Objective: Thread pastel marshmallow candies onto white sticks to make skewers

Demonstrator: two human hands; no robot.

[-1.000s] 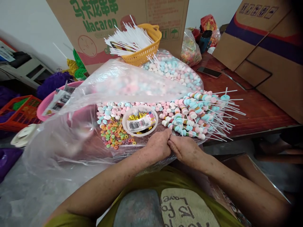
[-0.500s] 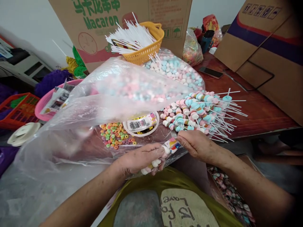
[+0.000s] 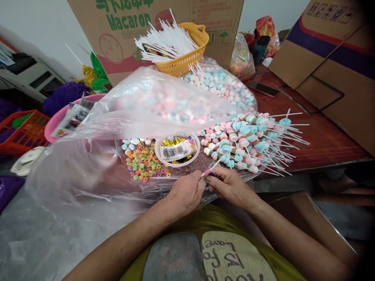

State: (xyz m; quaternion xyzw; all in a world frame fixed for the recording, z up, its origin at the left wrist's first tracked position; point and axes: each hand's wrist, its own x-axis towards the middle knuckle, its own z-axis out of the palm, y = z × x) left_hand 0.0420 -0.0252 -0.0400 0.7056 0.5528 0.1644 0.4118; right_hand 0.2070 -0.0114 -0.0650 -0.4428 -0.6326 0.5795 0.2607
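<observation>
Close above my lap, both hands meet at a small printed plastic wrapper (image 3: 206, 171). My left hand (image 3: 186, 193) is closed around the lower part, hiding the white and pale marshmallows seen there a moment ago. With thumb and fingertips, my right hand (image 3: 231, 186) pinches the wrapper's gathered coloured end. A thin white piece points up from between the fingers; whether it is a stick or wrapper edge, I cannot tell. Just beyond my right hand lies a pile of marshmallow skewers (image 3: 249, 140), sticks to the right. A white bowl (image 3: 157, 155) holds printed wrappers and gold ties.
Ring candies (image 3: 143, 162) lie left of the bowl. Behind, a large clear plastic bag (image 3: 123, 113) covers loose marshmallows (image 3: 225, 84). A yellow basket (image 3: 178, 64) of white sticks stands before a cardboard box (image 3: 117, 58). A phone (image 3: 264, 89) lies on the red table (image 3: 328, 136).
My right hand has come down and left, closer to my left hand. The wrapper's end, spread flat before, is now gathered narrow. The marshmallows in my left hand have gone out of sight.
</observation>
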